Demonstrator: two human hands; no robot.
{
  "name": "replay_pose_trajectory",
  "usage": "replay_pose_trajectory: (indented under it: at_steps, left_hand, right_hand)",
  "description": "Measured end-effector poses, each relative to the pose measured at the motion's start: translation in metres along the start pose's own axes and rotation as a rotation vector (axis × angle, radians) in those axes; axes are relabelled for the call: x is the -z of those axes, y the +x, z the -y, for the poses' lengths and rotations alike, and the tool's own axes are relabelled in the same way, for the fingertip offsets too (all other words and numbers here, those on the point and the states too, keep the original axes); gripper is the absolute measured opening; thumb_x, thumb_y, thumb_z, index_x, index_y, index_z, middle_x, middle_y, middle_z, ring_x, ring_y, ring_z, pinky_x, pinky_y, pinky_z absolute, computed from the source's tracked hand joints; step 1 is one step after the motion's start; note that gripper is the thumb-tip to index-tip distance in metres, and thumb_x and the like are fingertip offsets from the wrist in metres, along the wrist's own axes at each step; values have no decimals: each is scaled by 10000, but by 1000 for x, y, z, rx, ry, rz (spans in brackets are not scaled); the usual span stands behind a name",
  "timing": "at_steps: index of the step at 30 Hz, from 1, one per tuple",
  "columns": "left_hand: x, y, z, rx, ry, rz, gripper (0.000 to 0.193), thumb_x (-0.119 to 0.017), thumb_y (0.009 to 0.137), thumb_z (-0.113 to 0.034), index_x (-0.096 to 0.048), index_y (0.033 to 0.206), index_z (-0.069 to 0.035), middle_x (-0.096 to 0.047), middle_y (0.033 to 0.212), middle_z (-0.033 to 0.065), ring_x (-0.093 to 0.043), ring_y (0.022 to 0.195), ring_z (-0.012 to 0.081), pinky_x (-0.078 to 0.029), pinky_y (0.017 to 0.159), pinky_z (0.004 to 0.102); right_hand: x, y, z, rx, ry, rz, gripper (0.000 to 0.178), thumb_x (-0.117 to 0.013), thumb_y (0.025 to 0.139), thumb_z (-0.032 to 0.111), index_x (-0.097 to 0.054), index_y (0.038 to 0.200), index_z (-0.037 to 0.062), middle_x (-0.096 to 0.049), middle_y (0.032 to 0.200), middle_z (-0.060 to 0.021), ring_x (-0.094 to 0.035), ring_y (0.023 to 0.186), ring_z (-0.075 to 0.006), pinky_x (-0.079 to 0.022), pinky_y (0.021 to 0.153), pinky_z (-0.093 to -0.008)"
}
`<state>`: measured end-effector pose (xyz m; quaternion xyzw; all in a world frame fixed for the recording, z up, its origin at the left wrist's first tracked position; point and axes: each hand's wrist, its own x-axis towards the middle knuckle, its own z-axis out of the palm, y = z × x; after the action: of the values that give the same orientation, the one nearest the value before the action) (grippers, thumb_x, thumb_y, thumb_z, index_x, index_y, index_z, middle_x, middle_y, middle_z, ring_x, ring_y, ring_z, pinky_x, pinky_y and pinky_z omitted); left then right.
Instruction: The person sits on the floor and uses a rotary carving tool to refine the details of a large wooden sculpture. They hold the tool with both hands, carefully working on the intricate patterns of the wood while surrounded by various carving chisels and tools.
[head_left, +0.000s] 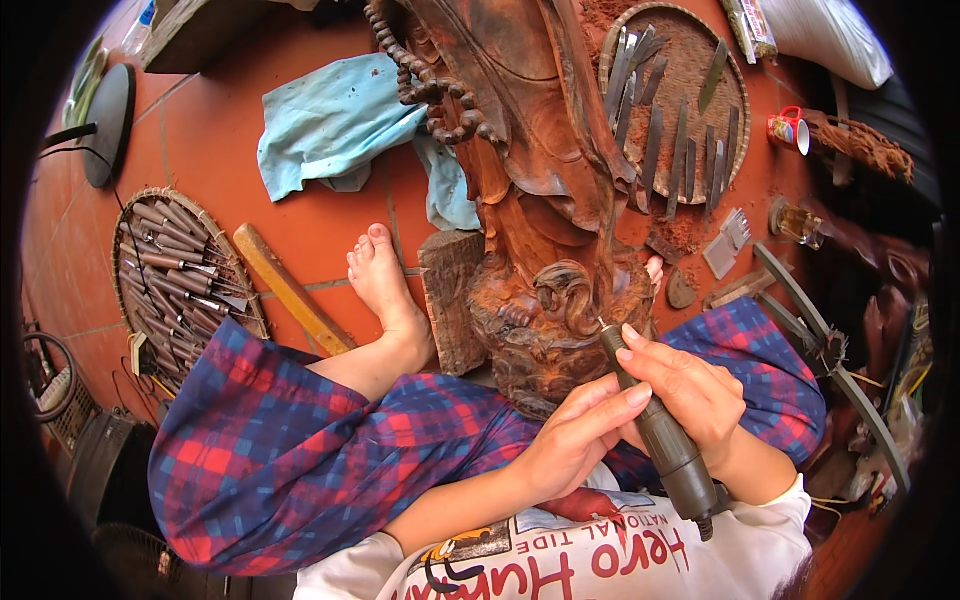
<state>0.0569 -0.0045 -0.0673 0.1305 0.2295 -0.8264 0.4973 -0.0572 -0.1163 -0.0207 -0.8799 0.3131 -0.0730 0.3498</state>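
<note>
A dark, slim-necked rotary carving tool (pixel 668 445) slants across my lap, its thin bit pointing up and left. My right hand (pixel 695 395) wraps its neck, thumb and fingertips pressed near the front. From the left, my left hand (pixel 580 435) closes around the tool's middle, thumb against its side; its other fingers are partly hidden. The bit's tip is at the curled detail low on a large reddish-brown wooden statue (pixel 530 130), at or very near the wood. Carved robe folds and a string of wooden beads (pixel 425 85) show higher up.
A wooden block (pixel 452 300) stands against the statue's base. Left are a round basket of chisels (pixel 175 275), a wooden mallet-like bar (pixel 290 290) and a blue cloth (pixel 335 125). At right lie a woven tray (pixel 690 50) of flat blades, a red cup (pixel 788 132) and a glass mug (pixel 795 222).
</note>
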Motion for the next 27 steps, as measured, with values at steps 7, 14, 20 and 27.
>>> replay_pose_trajectory:
  at_steps: [7, 14, 20, 27]
  left_hand:
    - [-5, -5, -3, -22, 15, 7, 305, -487, 1047, -289, -540, 1152, -7, -610, 1082, 66, -594, 1012, 107, -485, 883, 300]
    - [-8, 2, -10, -38, -20, 91, 338, -471, 1055, -322, -536, 1177, -13, -609, 1067, 39, -591, 997, 84, -483, 870, 261]
    - [-1, -1, -7, -24, -17, 84, 368, -452, 1057, -328, -532, 1212, -4, -624, 1077, 60, -615, 985, 115, -501, 870, 288]
    - [-6, 2, -8, -9, -25, 40, 420, -430, 1056, -353, -524, 1243, 10, -643, 1103, 104, -647, 1010, 180, -516, 896, 341]
  right_hand:
    - [1, 4, 3, -38, 59, 9, 430, -821, 707, 179, -701, 1052, -48, -704, 1029, -244, -733, 863, -290, -604, 703, -326]
    - [9, 15, 4, -67, 20, 56, 446, -826, 706, 188, -699, 1064, -46, -706, 1017, -247, -737, 843, -291, -604, 681, -320]
    - [8, 22, 11, -102, 46, 91, 414, -819, 696, 144, -697, 1039, -53, -710, 988, -243, -737, 850, -303, -605, 694, -328]
    - [13, 34, 12, -117, 11, 135, 398, -815, 684, 115, -693, 1023, -55, -714, 965, -228, -736, 858, -306, -603, 708, -334]
